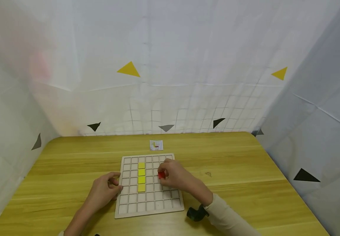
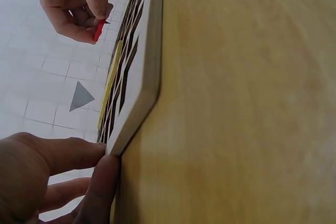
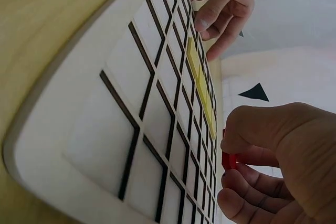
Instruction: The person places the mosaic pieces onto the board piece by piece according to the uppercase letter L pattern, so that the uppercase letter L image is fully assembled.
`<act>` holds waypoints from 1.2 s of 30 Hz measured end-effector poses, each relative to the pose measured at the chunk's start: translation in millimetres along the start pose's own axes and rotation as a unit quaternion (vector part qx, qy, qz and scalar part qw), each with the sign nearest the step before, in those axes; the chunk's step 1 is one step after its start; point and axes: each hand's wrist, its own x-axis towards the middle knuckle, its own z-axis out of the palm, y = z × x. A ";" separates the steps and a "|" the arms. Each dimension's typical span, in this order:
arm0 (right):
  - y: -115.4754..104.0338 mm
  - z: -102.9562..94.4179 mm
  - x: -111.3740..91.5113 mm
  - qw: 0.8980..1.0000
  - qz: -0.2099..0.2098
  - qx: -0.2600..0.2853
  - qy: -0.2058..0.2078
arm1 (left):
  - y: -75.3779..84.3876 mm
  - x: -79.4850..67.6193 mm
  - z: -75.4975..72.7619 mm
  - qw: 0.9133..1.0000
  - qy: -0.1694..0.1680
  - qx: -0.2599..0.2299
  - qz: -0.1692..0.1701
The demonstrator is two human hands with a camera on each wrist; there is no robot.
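Observation:
A pale wooden grid board [image 1: 149, 214] lies on the table, with several yellow square tiles [image 1: 141, 179] in one column of its cells. My left hand [image 1: 103, 190] rests at the board's left edge. In the left wrist view, its thumb and index fingertips [image 2: 107, 169] touch that edge. Over the right half of the board, my right hand [image 1: 176, 175] pinches a small red square tile [image 1: 161, 175] between thumb and fingers. The right wrist view shows the red tile [image 3: 229, 156] held on edge, raised over the grid.
Behind the board lies a small printed card [image 1: 156, 145] with a coloured grid pattern. A dark curved object [image 1: 197, 213] is beside the right sleeve [image 1: 229, 214]. White sheets with black and yellow triangles [image 1: 129, 69] surround the wooden table [image 1: 232, 157].

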 end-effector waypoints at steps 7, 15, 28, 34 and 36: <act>-5.7 5.1 0.4 1.000 -0.004 0.009 -0.010 | -0.8 0.9 0.5 1.000 -0.001 0.001 -0.004; -12.6 10.6 -1.5 1.000 -0.010 0.014 -0.018 | -2.2 2.1 0.9 1.000 0.003 0.004 -0.006; -17.2 23.9 2.2 0.999 -0.037 0.004 -0.018 | -3.1 3.8 0.9 1.000 0.003 0.004 -0.003; -22.4 26.0 3.9 0.998 -0.052 0.008 -0.023 | -3.3 4.2 1.0 1.000 0.002 0.005 -0.001; -23.9 26.8 4.4 0.998 -0.060 0.009 -0.022 | -3.4 4.3 1.0 1.000 0.002 0.006 -0.001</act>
